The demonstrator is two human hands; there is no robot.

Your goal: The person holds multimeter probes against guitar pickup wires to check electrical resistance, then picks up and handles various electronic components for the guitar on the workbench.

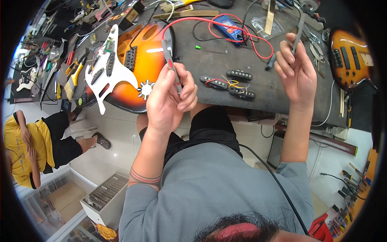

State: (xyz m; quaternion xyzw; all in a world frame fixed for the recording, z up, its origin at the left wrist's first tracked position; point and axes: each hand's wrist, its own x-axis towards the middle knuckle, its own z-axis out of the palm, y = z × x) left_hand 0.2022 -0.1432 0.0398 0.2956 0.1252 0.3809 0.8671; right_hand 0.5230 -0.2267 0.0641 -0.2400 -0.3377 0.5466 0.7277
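Note:
My left hand (167, 99) is closed round a grey-and-red test probe (169, 60), whose red lead arches over to a blue multimeter (229, 29) on the workbench. Raised at the right, my right hand (296, 72) pinches a slim dark grey probe (298, 34); its tip is hard to see. Between my hands, lower down on the bench, lie three black guitar pickups (239, 75) with red, yellow and white wires. Beside my left hand rests a sunburst guitar body (155, 34), with a white pickguard (121, 76) over part of it.
A second sunburst body (350, 58) lies at the far right of the workbench (193, 66). Brushes (73, 80), pliers and many tools crowd the left. A small green piece (198, 47) sits mid-bench. A person in a yellow shirt (30, 151) is at the left.

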